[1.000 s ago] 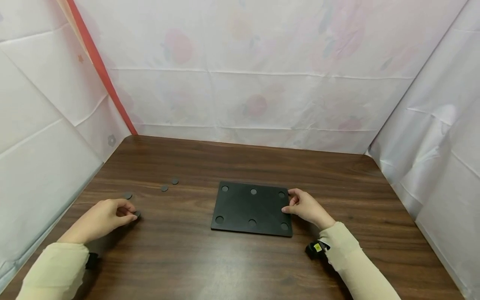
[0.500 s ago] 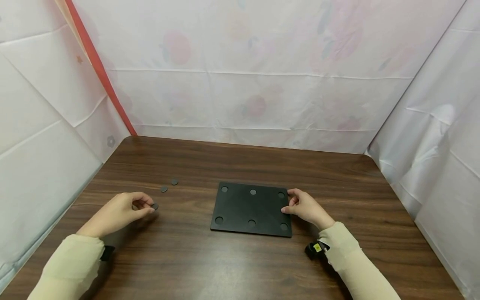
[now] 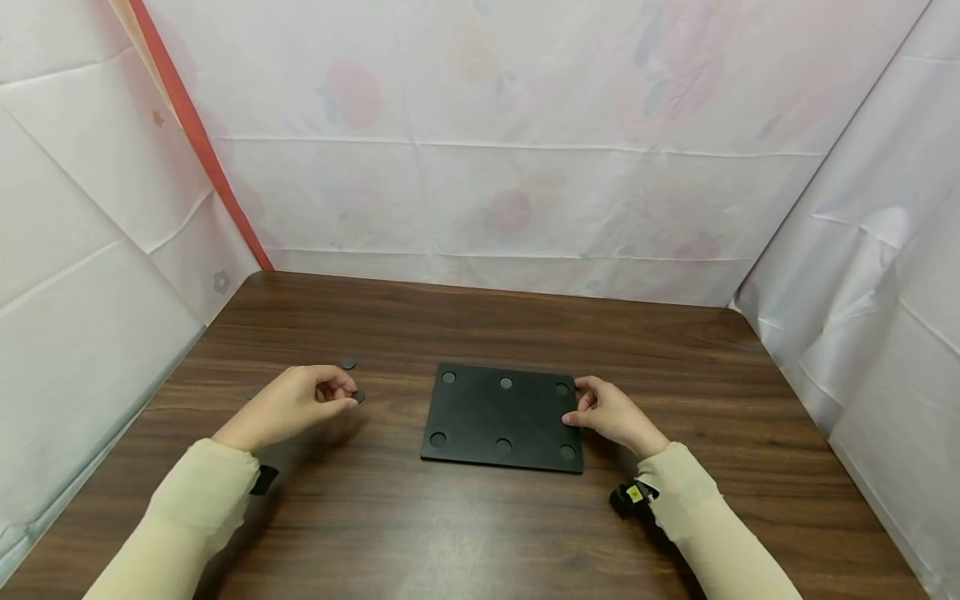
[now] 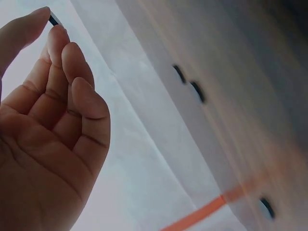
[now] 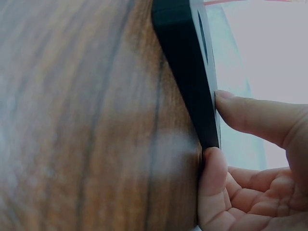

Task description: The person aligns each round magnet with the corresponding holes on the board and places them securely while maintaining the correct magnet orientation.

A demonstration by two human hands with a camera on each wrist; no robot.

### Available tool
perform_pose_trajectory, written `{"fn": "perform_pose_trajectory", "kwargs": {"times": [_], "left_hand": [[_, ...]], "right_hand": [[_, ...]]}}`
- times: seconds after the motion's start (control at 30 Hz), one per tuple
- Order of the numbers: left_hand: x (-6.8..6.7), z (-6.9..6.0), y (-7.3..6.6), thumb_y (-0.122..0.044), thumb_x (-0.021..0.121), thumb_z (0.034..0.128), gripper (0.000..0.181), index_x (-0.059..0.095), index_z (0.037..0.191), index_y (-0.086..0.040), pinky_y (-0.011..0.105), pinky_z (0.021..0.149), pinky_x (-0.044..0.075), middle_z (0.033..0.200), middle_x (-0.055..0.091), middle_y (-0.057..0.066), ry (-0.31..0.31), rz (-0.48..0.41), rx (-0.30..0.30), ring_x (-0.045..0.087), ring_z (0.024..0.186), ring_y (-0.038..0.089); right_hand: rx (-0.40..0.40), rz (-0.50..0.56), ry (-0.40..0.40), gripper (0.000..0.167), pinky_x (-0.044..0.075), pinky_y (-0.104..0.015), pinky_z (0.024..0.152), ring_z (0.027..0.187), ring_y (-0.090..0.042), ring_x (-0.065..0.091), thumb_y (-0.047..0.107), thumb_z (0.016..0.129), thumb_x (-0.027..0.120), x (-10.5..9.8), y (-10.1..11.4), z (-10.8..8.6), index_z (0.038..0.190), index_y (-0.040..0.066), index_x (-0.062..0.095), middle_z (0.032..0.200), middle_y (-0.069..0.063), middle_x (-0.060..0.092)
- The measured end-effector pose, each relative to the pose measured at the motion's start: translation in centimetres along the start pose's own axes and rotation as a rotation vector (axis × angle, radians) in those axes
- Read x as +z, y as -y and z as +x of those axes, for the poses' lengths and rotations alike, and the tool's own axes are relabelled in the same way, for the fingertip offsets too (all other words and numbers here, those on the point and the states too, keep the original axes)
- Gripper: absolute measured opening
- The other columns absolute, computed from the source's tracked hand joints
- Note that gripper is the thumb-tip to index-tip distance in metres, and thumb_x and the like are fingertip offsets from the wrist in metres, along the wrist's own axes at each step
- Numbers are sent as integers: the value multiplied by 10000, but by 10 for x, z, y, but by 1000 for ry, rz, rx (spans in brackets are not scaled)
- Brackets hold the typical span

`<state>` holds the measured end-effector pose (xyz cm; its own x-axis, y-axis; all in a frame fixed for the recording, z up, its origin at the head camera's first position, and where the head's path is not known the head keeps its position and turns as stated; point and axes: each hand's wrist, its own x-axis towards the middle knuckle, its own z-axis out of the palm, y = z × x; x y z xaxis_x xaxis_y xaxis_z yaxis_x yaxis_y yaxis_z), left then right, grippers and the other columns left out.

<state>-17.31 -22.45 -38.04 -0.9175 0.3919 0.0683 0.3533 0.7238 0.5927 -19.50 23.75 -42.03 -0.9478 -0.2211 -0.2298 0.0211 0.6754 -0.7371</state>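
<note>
"So, how far along is this?"

"Partway, I'd judge. In my head view, left of centre, the left hand pinches one small disc between thumb and fingertips, clear of the table. The left wrist view gives me three more discs lying loose, at the right of the frame."

"And the board?"

"It lies just right of centre, below the middle, the right hand gripping its right edge, thumb on top. I count six round hollows, three along each long side; whether any already holds a disc, I can't tell."
</note>
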Motion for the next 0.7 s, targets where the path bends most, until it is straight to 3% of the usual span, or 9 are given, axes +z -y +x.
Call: {"fn": "perform_pose_trajectory", "kwargs": {"times": [0.3,0.7], "left_hand": [[14,28,-25,-187,724,894,91,687,969,-153,227,668,497,857,650,-59,43,-32,60,577,762,85],[35,64,-69,-187,721,899,144,696,1006,-94,239,649,498,834,666,-59,111,-23,171,579,722,74]], "right_hand": [[7,4,-1,691,396,-293,586,649,-177,466,152,855,757,1,0,2,1423,-32,411,827,-66,542],[0,3,-4,685,397,-303,591,657,-178,468,151,859,752,0,-1,1,1422,-35,410,835,-67,545]]}}
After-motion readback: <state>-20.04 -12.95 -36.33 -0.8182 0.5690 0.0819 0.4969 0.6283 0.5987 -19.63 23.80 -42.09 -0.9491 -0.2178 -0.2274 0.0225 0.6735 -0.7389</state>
